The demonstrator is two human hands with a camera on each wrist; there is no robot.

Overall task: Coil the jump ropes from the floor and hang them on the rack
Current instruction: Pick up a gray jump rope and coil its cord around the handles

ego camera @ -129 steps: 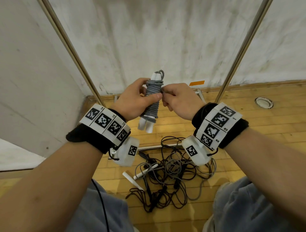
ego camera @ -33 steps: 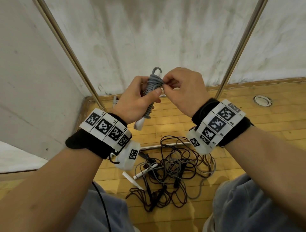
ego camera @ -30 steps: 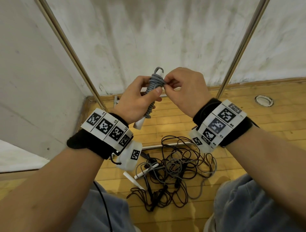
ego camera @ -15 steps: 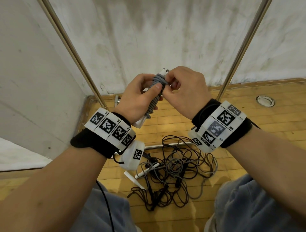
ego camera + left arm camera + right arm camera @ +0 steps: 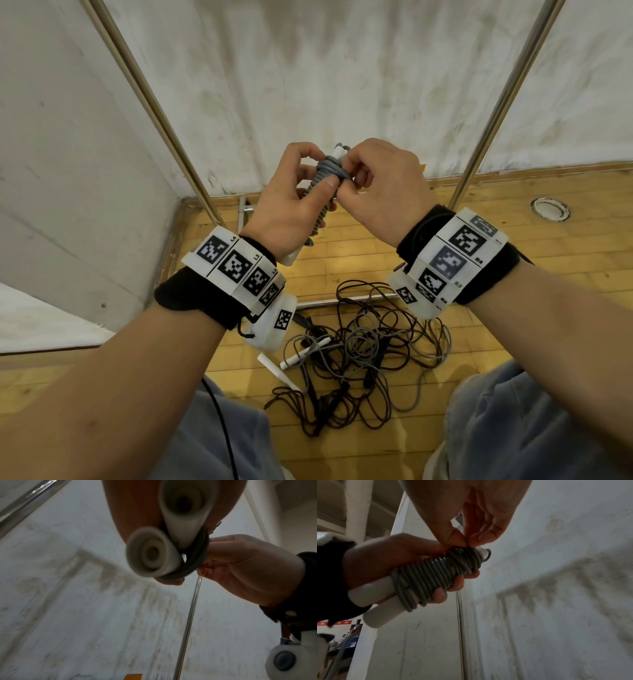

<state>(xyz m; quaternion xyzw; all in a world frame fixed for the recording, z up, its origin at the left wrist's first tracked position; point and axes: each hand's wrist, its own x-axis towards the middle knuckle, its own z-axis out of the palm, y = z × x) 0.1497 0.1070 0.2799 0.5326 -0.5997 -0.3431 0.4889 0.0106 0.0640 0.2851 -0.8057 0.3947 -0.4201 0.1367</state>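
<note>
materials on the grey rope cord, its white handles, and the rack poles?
Grey jump rope cord: looks like smooth PVC or rubber-coated cord; glossy highlights on the tight coils, held in the left hand.
White cylindrical handles: apparently matte moulded plastic; uniform colour, recessed ring-shaped end caps in the left wrist view.
Slim metal rack poles: probably polished steel, showing bright specular streaks. Alloy cannot be told.

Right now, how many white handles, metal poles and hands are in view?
White handles: 4, with 2 on the held rope and 2 on the floor
Poles: 2
Hands: 2
Total: 8
</note>
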